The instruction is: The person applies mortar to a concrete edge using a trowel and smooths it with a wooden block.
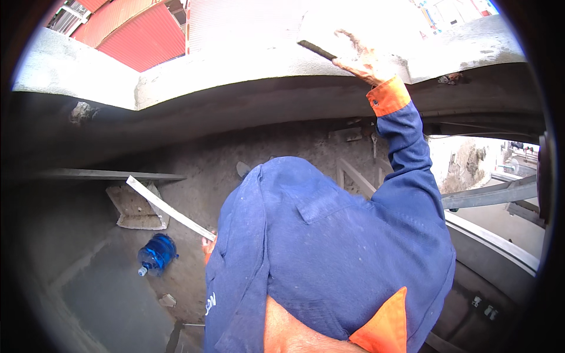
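Note:
My right hand (369,66) is stretched far out over the top of the pale wall (253,66). Its fingers are closed round a thin dark flat tool (316,49), seen nearly edge-on; glare hides its exact kind. Low at my left side, my left hand (207,242) shows only in small part beside my blue jacket. It grips the near end of a long, narrow white strip (169,207), which slants up and away to the left. The jacket hides the rest of that hand.
A blue water jug (158,254) lies on its side on the floor, near a mortar-stained trough (138,207). A long board (112,175) extends at left. A wooden frame (356,176) stands beyond my body. Red corrugated roofs (141,35) lie past the wall.

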Motion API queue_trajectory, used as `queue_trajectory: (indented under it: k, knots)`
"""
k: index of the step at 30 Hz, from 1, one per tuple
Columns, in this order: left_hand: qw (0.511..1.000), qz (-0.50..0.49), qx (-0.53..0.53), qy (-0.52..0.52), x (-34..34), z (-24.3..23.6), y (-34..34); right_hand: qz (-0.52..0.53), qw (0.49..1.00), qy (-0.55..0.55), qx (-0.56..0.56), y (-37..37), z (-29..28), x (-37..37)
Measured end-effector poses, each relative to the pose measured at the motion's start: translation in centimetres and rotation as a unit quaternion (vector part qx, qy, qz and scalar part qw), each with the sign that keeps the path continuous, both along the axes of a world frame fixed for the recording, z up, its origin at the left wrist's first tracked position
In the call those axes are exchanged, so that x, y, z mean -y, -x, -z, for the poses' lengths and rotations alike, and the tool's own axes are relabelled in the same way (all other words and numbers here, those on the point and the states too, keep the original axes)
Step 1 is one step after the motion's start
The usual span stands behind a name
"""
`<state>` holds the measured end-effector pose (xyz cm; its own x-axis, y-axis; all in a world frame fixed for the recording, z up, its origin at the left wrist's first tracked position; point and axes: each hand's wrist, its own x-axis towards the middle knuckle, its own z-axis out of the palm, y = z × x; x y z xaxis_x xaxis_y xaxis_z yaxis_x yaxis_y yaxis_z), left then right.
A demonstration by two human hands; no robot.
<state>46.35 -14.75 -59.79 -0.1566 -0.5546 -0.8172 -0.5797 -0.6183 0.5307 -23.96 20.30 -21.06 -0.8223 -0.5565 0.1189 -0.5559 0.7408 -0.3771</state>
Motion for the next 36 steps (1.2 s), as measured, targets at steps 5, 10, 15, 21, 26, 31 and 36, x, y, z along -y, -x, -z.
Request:
queue_trajectory:
  k: [5,10,15,21,26,31,36]
  knots:
    - [0.999,0.028,0.013,0.019,0.5,-2.5,0.2,0.131,0.904,0.406,0.024,-5.2,-3.1,-0.6]
    - [0.995,0.09,-0.004,0.031,3.6,-5.3,2.3,0.284,0.642,0.712,0.034,-12.5,4.0,-0.5]
    - [0.982,0.181,-0.028,0.037,8.3,-7.3,5.3,0.502,0.477,0.684,0.228,-16.7,12.4,6.3]
    - [0.959,0.275,-0.053,0.043,15.0,-9.3,7.7,0.544,0.463,0.685,0.143,-13.2,14.5,14.6]
    - [0.942,0.326,-0.061,0.048,19.9,-10.5,8.8,0.59,0.482,0.645,0.058,-10.9,13.5,18.6]
    - [0.926,0.372,-0.054,0.046,24.0,-11.8,8.9,0.656,0.418,0.605,0.17,-12.4,18.1,18.7]
    - [0.917,0.394,-0.043,0.044,26.8,-13.3,8.4,0.576,0.462,0.674,0.013,-11.2,17.3,14.2]
